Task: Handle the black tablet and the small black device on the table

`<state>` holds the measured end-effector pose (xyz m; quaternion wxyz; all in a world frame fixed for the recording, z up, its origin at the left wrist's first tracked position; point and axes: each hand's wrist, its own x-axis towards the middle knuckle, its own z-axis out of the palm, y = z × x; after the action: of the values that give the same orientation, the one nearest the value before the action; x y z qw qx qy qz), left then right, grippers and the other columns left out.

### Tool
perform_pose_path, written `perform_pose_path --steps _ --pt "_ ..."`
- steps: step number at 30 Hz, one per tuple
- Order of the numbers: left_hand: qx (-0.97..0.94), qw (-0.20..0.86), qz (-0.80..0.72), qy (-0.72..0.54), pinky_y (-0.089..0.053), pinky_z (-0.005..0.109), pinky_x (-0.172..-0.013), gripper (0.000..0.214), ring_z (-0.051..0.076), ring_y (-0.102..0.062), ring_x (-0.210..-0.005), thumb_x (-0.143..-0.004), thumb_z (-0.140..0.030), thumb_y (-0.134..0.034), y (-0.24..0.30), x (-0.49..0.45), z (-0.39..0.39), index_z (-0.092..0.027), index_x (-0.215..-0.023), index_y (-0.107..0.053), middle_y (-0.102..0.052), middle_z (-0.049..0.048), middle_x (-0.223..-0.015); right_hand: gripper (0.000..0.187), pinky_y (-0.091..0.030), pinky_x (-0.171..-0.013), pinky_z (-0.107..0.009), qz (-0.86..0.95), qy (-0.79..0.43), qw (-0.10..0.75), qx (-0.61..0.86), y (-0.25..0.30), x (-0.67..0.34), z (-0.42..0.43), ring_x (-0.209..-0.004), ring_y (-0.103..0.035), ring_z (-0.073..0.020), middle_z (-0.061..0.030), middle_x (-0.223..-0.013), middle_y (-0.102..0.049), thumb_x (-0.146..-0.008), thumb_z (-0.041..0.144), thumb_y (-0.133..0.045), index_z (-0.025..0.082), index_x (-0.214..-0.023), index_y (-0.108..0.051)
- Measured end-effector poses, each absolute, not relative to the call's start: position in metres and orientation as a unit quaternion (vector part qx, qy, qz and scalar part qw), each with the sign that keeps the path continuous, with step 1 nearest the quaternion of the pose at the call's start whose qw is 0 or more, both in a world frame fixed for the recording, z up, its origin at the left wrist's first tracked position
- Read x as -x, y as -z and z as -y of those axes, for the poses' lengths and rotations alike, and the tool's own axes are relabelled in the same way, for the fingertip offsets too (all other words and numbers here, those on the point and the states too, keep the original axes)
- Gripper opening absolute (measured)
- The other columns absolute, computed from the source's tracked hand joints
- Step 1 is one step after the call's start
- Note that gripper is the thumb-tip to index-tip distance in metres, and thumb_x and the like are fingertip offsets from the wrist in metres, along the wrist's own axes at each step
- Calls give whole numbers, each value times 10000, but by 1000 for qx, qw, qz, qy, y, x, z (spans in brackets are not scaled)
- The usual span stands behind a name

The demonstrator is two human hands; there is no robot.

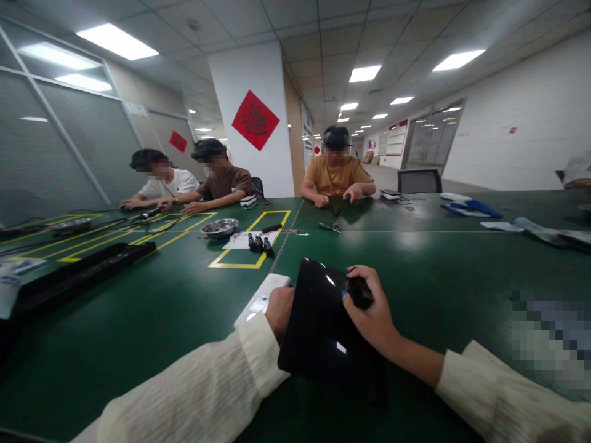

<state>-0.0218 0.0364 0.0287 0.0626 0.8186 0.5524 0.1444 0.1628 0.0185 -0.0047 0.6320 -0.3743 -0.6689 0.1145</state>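
Note:
A glossy black panel (318,326) stands tilted in front of me over the green table. My left hand (278,311) is curled at its left edge, with the fingers hidden behind it; the hand appears to hold the panel. At the panel's right side, my right hand (381,317) is closed around a small black blocky part (360,293), thumb and fingers on either side. The part is against or just in front of the panel; I cannot tell if they are joined. Beside my left hand lies a white flat device (258,301) with a label.
On the table (438,283) are a metal bowl (220,228), several black cylindrical parts (261,244), pliers (330,227) and a long black tray (83,274). Blue cloth (475,209) lies far right. Three people sit across: one opposite (339,166), two at left.

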Motion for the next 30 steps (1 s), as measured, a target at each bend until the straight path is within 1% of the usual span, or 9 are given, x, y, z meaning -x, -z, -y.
perform_pose_path --steps 3,6,9,17,21,23,25,27,30 --pt "-781 -63 -622 -14 -436 337 -597 243 291 -642 -743 -834 -252 -436 -43 25 -42 -108 -792 -627 -664 159 -753 305 -379 -923 -395 678 -100 620 382 5 -164 -21 -1028 -475 -204 -58 -1050 -472 -703 120 -510 228 -984 -459" --pt "-743 -129 -656 -15 -447 337 -567 282 306 -654 -756 -850 -131 -310 -51 31 -53 -95 -929 -579 -652 164 -725 290 -386 -924 -395 700 -94 596 383 5 -163 -25 -1039 -472 -206 -64 -1057 -468 -721 148 -525 230 -992 -461" --pt "-740 -155 -654 -39 -459 334 -572 286 302 -661 -756 -858 -147 -287 -47 36 -64 -108 -976 -545 -654 155 -729 274 -398 -921 -389 726 -104 562 383 4 -159 -27 -1058 -465 -207 -70 -1074 -464 -743 182 -538 229 -1005 -470" --pt "-770 -129 -623 -54 -461 325 -612 347 272 -661 -753 -913 -287 -221 -24 32 -69 -135 -969 -527 -665 129 -758 414 -405 -950 -393 802 -103 432 399 1 -152 -29 -1097 -465 -208 -70 -1168 -440 -713 171 -554 237 -1115 -479" --pt "-771 -98 -628 -40 -452 333 -650 353 259 -654 -795 -906 -308 -233 -25 32 -67 -141 -946 -541 -669 132 -807 664 -427 -924 -434 780 -37 426 457 3 -153 -16 -1177 -403 -269 -131 -1311 -314 -724 292 -606 217 -1320 -323" --pt "-773 -88 -627 -35 -447 332 -657 357 257 -650 -810 -904 -315 -237 -25 33 -67 -142 -943 -547 -670 132 -828 741 -415 -924 -461 780 35 439 445 3 -153 -2 -1199 -373 -299 -149 -1314 -314 -724 346 -627 217 -1360 -270" --pt "-773 -84 -628 -34 -443 334 -661 363 258 -647 -818 -903 -314 -238 -24 33 -67 -141 -941 -555 -670 135 -839 631 -418 -902 -444 822 105 420 371 1 -149 16 -1123 -441 -277 -121 -1225 -436 -760 319 -596 255 -1329 -331" --pt "-772 -85 -629 -37 -440 339 -667 369 261 -645 -823 -901 -313 -240 -23 33 -67 -138 -943 -563 -671 139 -843 483 -428 -866 -417 879 127 348 300 -3 -143 33 -1018 -509 -249 -92 -1145 -536 -799 308 -543 274 -1267 -430" --pt "-777 -89 -622 -40 -441 339 -670 376 262 -644 -823 -897 -318 -253 -22 32 -67 -135 -924 -581 -673 138 -838 461 -392 -925 -453 921 59 229 308 -6 -131 49 -1120 -473 -293 -108 -1258 -518 -830 419 -489 238 -1254 -488"
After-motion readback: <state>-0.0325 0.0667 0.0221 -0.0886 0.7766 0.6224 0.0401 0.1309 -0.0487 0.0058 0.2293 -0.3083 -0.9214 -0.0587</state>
